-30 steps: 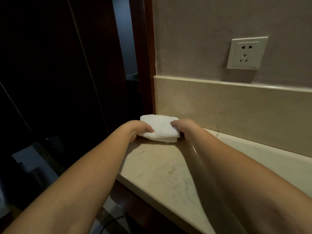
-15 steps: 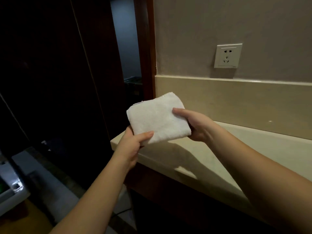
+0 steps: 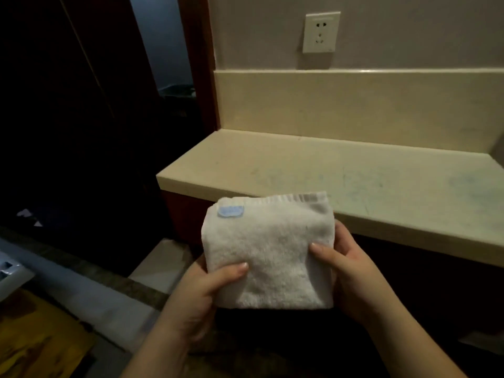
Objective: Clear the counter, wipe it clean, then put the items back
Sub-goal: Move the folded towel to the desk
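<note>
While thumbs press on top, both hands' fingers [image 3: 344, 236] curl beneath the folded towel [image 3: 268, 249].

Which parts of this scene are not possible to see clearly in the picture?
All in the head view:
- Fingers of the left hand and right hand: behind the towel; only thumbs show.
- Blue label on the towel: its text is blurred.
- Counter: its right end is cut off by the frame edge.
- Room left of the counter: too dark.
- Socket: any markings are too small.
</note>
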`<move>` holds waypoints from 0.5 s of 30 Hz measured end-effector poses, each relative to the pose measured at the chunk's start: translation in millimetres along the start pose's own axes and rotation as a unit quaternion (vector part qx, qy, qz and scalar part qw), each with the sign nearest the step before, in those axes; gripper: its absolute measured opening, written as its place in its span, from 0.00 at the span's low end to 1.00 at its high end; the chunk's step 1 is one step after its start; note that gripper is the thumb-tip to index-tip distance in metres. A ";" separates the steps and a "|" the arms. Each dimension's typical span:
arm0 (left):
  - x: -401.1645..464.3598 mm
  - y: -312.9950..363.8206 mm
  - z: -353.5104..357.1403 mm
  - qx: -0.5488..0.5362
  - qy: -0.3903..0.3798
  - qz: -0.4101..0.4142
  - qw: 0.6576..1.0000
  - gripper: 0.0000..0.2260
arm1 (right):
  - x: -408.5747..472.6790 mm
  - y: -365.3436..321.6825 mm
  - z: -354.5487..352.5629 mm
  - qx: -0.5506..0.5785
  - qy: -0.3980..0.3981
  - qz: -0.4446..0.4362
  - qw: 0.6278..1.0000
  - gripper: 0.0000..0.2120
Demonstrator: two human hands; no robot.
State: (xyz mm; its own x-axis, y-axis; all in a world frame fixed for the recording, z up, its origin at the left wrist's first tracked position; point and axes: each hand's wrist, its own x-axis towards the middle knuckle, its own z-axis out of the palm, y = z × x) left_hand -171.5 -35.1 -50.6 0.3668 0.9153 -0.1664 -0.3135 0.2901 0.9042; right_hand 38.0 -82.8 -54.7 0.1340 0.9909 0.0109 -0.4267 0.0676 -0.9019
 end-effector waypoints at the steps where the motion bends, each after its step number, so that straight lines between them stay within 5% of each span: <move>1: -4.8 -8.8 -1.5 0.023 -0.005 -0.007 1.000 0.23 | -12.1 6.0 -7.0 0.005 0.012 0.005 1.000 0.40; 6: -10.8 -47.6 3.5 0.147 -0.056 -0.041 0.987 0.38 | -63.1 14.5 -39.7 -0.033 0.081 0.015 0.996 0.34; 15: -14.4 -88.0 71.4 0.264 -0.188 -0.011 0.946 0.29 | -145.8 -2.5 -99.7 -0.213 0.170 0.014 0.962 0.29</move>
State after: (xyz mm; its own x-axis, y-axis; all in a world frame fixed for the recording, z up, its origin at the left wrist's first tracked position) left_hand -86.6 -93.7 -99.7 0.6853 0.7173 -0.1259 0.1422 0.0378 0.9891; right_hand 108.7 -239.1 -97.1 0.4441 0.8912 -0.0923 -0.0382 -0.0841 -0.9957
